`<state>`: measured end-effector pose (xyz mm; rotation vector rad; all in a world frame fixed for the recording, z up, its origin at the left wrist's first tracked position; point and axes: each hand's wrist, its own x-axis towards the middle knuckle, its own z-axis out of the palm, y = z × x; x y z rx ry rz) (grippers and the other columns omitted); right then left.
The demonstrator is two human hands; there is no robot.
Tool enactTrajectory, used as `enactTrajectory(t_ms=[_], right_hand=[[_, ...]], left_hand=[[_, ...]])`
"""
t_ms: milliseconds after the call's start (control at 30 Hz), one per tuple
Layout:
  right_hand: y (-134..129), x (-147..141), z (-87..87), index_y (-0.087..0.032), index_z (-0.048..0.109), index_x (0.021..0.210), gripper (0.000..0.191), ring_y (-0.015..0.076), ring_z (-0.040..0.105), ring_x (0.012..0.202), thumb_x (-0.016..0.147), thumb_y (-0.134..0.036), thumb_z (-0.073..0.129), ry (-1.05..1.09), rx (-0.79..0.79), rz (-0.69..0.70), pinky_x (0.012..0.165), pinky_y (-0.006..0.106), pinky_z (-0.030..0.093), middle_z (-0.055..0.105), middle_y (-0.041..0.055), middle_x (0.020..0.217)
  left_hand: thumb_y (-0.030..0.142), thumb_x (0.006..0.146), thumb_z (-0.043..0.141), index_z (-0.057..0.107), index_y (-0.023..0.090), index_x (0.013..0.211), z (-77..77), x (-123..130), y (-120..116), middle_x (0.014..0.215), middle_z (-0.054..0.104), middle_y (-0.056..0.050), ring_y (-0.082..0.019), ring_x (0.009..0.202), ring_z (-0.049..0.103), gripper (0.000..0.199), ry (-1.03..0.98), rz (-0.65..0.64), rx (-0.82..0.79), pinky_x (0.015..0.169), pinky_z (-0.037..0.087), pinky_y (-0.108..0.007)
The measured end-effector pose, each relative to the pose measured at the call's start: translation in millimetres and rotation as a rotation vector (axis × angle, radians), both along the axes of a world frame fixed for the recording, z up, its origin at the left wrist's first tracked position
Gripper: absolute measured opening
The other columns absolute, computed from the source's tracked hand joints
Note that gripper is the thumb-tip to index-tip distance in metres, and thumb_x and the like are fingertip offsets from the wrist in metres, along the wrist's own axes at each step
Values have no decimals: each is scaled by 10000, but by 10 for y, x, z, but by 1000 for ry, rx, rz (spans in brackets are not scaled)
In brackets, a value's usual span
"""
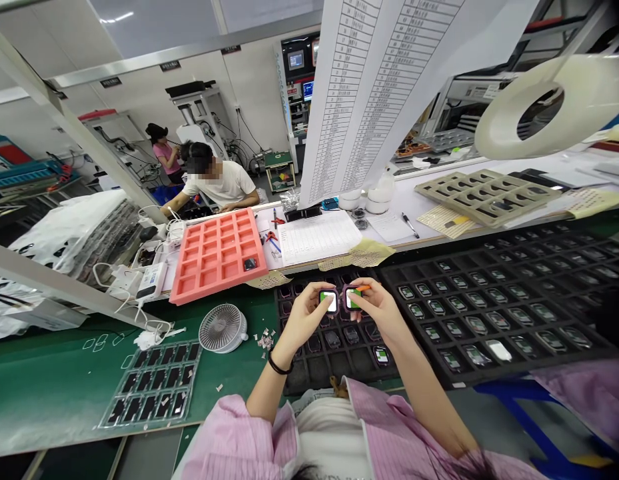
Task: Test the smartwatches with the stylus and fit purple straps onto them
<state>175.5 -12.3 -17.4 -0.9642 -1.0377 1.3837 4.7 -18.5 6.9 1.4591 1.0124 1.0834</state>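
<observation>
My left hand (pixel 304 313) is closed on a square smartwatch (pixel 332 305), its thumb over the lit white-and-green screen. Beside it, my right hand (pixel 383 308) grips a second smartwatch (pixel 350 303), also lit, with its thumb on the screen. Something small and orange (pixel 362 288) shows by the right fingers; what it is I cannot tell. The two watches are held side by side above a black compartment tray (pixel 312 372). Several dark watches sit in that tray, and one watch with a lit screen (pixel 382 355) lies near its front right.
Black trays (pixel 476 381) of watches extend right. A small fan (pixel 223 328) and clear tray (pixel 152 380) of black parts stand left. On the shelf are a pink tray (pixel 219 253), papers (pixel 319 237) and beige tray (pixel 484 197). A tape roll (pixel 499 120) hangs upper right. Two people work beyond.
</observation>
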Motion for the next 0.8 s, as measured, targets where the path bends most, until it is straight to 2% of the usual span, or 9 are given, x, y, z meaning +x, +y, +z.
enactTrajectory(t_ms=[100,267,367,500,600,800], right_hand=[[17,10,-29,-219,556,957,421,118,595,479,649,-381,793,-7,28,22,374,223,442,628,-10,778],[-2,17,15,-220,545,973,459,125,612,515,620,-343,812,-23,25,56,388,218,442,627,-9,788],[-16,5,43,-219,553,953,433,118,587,483,629,-358,805,-36,16,38,377,224,428,621,-16,765],[-23,-30,58,-219,580,879,346,90,514,430,663,-404,777,-27,-23,-21,365,223,411,590,-32,700],[-25,-56,70,-220,597,808,325,90,477,460,638,-416,792,-4,-54,-60,349,211,399,553,-33,666],[-24,-64,59,-222,590,829,371,104,500,525,597,-399,819,-10,-59,-35,372,209,424,572,-19,717]], left_hand=[[347,851,598,539,187,1156,-22,-15,-1,1137,581,-94,-175,946,565,349,10,-30,3,727,473,-253],[303,801,666,510,200,1199,-48,-21,4,1171,570,-89,-172,953,571,440,37,-28,11,744,476,-250],[328,797,667,534,191,1155,-51,-2,11,1116,582,-81,-160,903,571,406,17,-6,-4,697,479,-239],[409,802,642,574,167,1033,-28,29,20,921,598,-45,-122,749,547,341,-24,28,-51,613,460,-219],[466,824,592,595,160,933,4,40,21,807,587,-23,-109,676,521,325,-31,44,-82,564,434,-211],[482,858,533,614,172,913,37,34,12,841,611,-36,-124,719,547,324,-5,62,-103,555,423,-206]])
